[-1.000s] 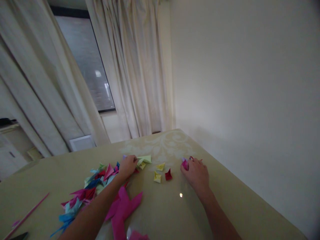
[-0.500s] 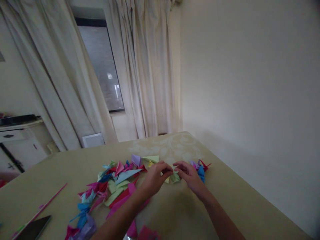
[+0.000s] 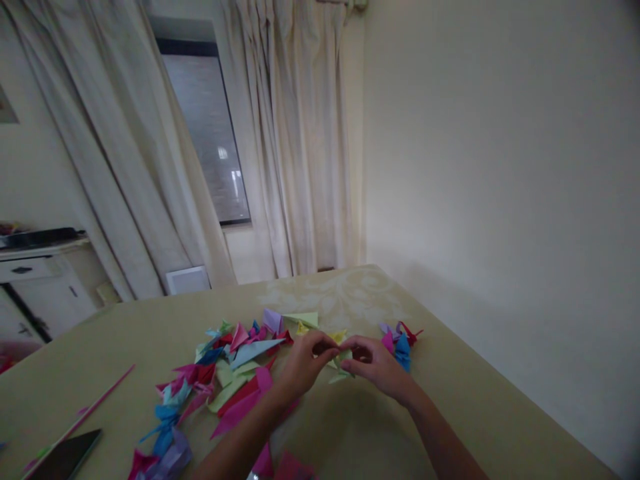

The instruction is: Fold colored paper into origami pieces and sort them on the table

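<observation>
While both hands are meeting a little short of the far edge of the table (image 3: 475,413), toward its right side, a pale green paper piece (image 3: 341,375) is hanging between them, raised slightly off the top.

- The left hand (image 3: 303,363) is curling its fingers in, with the tips pinching the left part of the paper piece.
- The right hand (image 3: 377,365) is bending its fingers close, with thumb and forefinger pinching the right part.
- A yellow tip (image 3: 339,335) is showing just above the fingertips; whether it is part of the same piece cannot be told.
- A cluster (image 3: 400,341) of folded papers in purple, pink, blue and red is lying just beside the right hand, nearer the right edge.
- A heap (image 3: 235,360) of folded papers in pink, blue, green, red and purple is spreading left of the left hand and running toward the near edge. The left forearm is crossing its near part.
- A pink stick (image 3: 83,413) is lying well apart, toward the near left corner.
- A dark phone (image 3: 65,457) is lying just beside the stick at the near edge.
- Curtains (image 3: 300,147) are hanging beyond the far edge, flanking a window (image 3: 207,133).
- A plain wall (image 3: 500,167) is running along the right edge.
- A white cabinet (image 3: 35,287) is standing off the left side.
</observation>
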`<state>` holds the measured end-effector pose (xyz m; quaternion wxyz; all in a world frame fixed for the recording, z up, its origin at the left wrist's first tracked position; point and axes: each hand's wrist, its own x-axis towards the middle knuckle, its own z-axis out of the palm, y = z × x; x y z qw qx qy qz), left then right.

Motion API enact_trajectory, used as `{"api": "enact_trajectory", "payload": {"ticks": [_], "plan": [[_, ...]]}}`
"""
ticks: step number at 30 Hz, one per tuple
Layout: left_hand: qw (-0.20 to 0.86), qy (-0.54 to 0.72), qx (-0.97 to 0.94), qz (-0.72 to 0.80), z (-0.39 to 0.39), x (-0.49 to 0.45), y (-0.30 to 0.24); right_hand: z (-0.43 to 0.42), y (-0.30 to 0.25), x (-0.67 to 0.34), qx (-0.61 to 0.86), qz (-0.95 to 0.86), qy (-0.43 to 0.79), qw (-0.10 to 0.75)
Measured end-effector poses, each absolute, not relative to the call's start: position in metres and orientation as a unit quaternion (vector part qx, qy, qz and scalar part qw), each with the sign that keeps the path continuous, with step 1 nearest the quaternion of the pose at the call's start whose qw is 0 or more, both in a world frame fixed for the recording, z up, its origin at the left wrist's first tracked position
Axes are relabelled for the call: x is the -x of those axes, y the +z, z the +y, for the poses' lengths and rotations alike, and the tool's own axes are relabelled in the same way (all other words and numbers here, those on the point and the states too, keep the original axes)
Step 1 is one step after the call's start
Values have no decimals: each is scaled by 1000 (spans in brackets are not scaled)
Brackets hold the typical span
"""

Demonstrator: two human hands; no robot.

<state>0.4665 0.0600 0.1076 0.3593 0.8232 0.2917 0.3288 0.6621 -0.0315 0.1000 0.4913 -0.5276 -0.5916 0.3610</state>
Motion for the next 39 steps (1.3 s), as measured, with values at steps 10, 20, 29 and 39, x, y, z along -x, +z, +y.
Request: {"api": "enact_trajectory", "payload": {"ticks": [10, 20, 29, 39], "plan": [[225, 235, -866, 379, 80, -426, 70, -34, 112, -695, 597, -579, 200, 518], [46, 163, -857, 487, 125, -384, 51, -44, 108, -736, 796, -443, -60, 408], [66, 123, -862, 487, 150, -397, 51, -53, 105, -746, 883, -383, -96, 255], [159, 136, -866, 453, 147, -462, 43, -37, 104, -699, 789, -509, -159, 306]]}}
